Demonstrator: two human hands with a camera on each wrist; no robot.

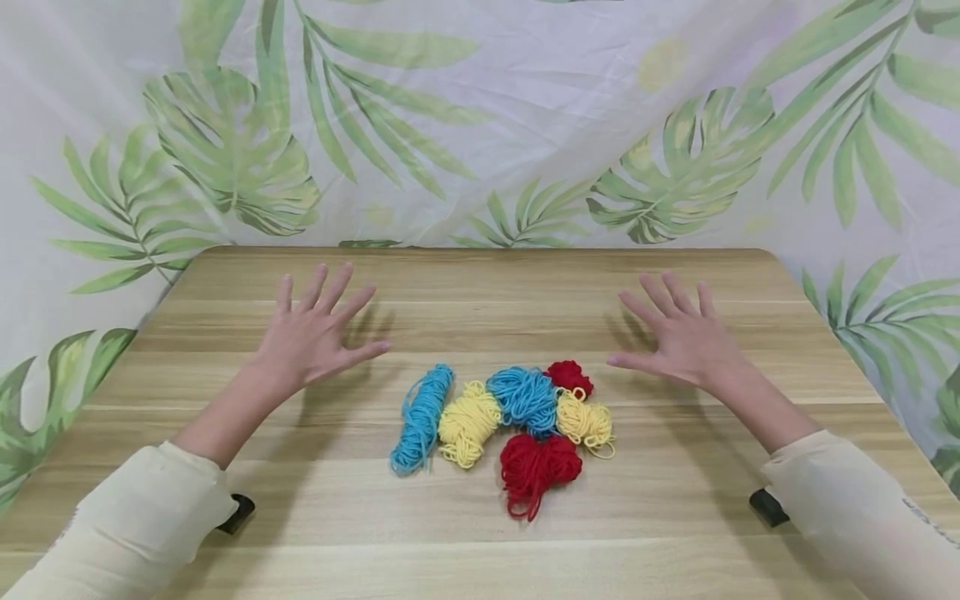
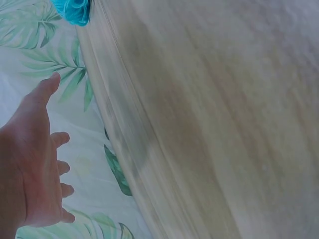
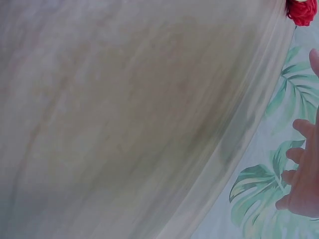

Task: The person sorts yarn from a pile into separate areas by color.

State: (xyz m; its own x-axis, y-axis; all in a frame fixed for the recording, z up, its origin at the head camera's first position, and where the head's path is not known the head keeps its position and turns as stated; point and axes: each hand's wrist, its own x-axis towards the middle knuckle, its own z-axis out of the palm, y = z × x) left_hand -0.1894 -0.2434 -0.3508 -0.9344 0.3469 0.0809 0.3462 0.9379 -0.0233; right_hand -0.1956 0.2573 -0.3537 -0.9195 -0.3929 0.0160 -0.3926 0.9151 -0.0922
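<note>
yarn (image 1: 521, 404) is sitting mid-table here, six bundles, all lying on the wood-grain table (image 1: 450, 558) between the two hands! on the left flank a long blue bundle (image 1: 422, 421) is slanting just beside a plump yellow bundle (image 1: 469, 425); a rounder blue bundle (image 1: 522, 392) is holding the middle, a small red bundle (image 1: 570, 377) is tucking in behind it, a small yellow bundle (image 1: 585, 421) is pressing up on its right, and a large red bundle (image 1: 538, 469) is sitting out front, nearest the person. why so tight? looks like the grouping is putting every colour within easy reach of either side, though no clear order is showing; the loose strands are probably just the soft winding spreading.

now the hands! the left hand (image 1: 311, 337) is hovering above the wood, fingers spreading wide, thumb pointing toward the yarn, gripping nothing. the right hand (image 1: 682, 337) is mirroring it, fully splayed, holding nothing, touching no bundle. both are hanging well apart, seemingly leaving the whole cluster in plain sight. both wrist views are catching only bits of yarn at their upper edges.
</note>
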